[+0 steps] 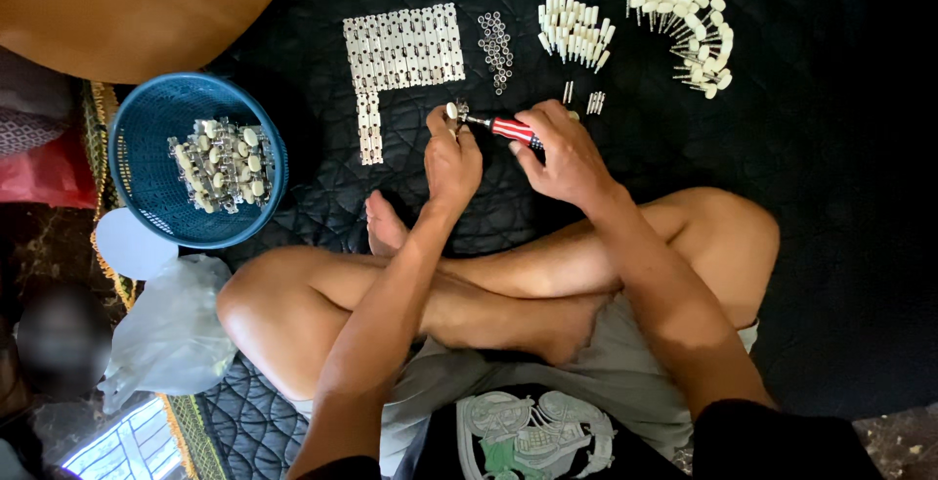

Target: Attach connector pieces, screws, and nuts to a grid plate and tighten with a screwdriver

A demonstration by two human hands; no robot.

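The person sits cross-legged on a black quilted mat (782, 128). The left hand (451, 157) has its fingers pressed together around a small metal part with a cream knob (453, 109), held just above the mat in front of the crossed legs. The right hand (565, 152) has its fingers curled tight around the red handle of a screwdriver (508, 129), whose tip meets the small part in the left hand.

Just beyond the hands, on the mat, lie flat metal plates (403, 47) laid out in rows, a small heap of metal rings (495, 47), a cluster of cream pegs (575, 32) and an arc of cream-headed knobs (696, 40). To the left sits a blue basket (147, 138) holding finished pieces (223, 163). A crumpled plastic bag (171, 333) lies beside the left knee.
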